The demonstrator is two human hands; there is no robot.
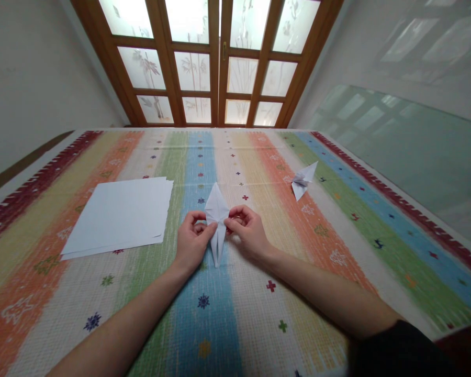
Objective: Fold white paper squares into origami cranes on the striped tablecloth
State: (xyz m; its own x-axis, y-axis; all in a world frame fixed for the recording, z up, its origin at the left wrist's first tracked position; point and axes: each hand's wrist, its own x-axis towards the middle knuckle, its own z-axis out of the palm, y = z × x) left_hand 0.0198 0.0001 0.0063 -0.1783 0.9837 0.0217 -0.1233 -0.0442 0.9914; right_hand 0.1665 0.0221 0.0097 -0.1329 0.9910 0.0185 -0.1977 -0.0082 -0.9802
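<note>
A white folded paper (216, 203), long and diamond-shaped, is held at the middle of the table with one point facing away from me. Its near half is narrow and split down the centre into two flaps. My left hand (193, 235) pinches its left edge, the thumb lying on top of the paper. At the right edge, my right hand (249, 230) grips it between thumb and curled fingers. Farther off to the right sits a folded paper crane (304, 180), apart from both hands.
A stack of white paper sheets (121, 217) lies left of my hands. The striped tablecloth (204, 324) covers the table. Beyond the far edge stands a wooden door with glass panes (220, 63). A pale glass panel (400, 141) is along the right wall.
</note>
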